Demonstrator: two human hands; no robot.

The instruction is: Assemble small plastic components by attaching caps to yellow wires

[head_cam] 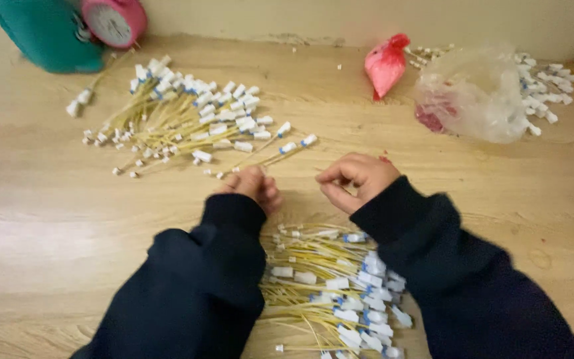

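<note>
Two cable piles flank both hands; left hand and right hand each show a pinched grip, contents unclear; bare counter lies left.

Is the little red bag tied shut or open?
Shut, it looks like. The red bag narrows to a bunched, twisted top, and nothing spills from it onto the wooden table. Whether a real knot holds it is too small to tell.

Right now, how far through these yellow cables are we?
Hedged guess: roughly midway. One pile of yellow cables lies fanned out at far left, seemingly handled. The left hand and right hand pinch something thin, too blurred to name. A comparable pile waits between the sleeves.
</note>
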